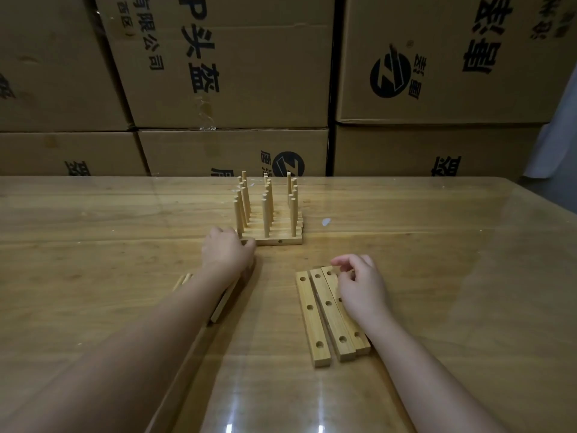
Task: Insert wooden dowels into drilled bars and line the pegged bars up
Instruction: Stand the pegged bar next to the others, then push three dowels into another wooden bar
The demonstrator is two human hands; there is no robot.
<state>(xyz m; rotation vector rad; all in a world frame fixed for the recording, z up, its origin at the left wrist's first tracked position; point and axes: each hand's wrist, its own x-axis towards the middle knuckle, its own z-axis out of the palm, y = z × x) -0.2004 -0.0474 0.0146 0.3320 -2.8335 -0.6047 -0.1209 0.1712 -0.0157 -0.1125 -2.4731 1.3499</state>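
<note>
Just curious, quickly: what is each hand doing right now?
Left hand: fingers at the end of the nearest pegged bar; grip cannot be told.
Right hand: loosely curled over the empty bars, holding nothing.

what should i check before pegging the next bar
1. Nearest pegged bar carries three upright dowels: ok.
2. Its ends flush with the pegged row: cannot tell, left hand covers its left end.
3. Empty drilled bars ready, holes up: ok, three lie side by side by the right hand.
4. Loose dowels on hand: ok, a few show beside the left forearm.
5. Enough dowels for three bars: cannot tell, forearm hides most.
</note>
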